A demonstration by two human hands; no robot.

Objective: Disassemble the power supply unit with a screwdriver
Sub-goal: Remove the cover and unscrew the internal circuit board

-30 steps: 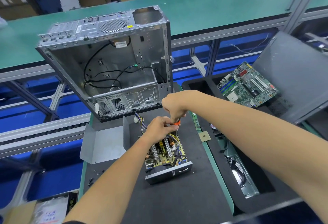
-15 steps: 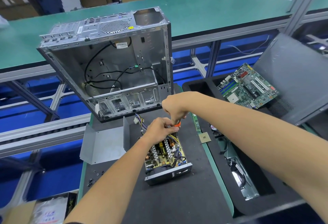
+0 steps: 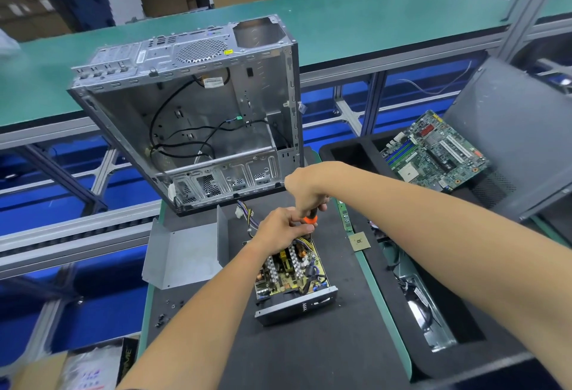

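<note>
The opened power supply unit (image 3: 294, 281) lies on the black mat, its yellow circuit board and coils bare and its metal end plate facing me. My right hand (image 3: 305, 187) grips the orange and black screwdriver (image 3: 310, 218) from above, held upright over the unit's far end. My left hand (image 3: 283, 228) sits just below it, fingers curled around the screwdriver's lower part at the bundle of coloured wires. The screwdriver's tip is hidden behind my left hand. The unit's removed grey metal cover (image 3: 182, 253) lies to the left.
An empty computer case (image 3: 192, 117) stands tilted behind the unit. A motherboard (image 3: 433, 151) rests in a black tray at the right, with a small processor chip (image 3: 359, 241) near the mat's edge. Loose screws (image 3: 164, 312) lie at the mat's left side.
Both hands stay at the far end of the unit with the screwdriver. Only a slight shift of the view is visible.
</note>
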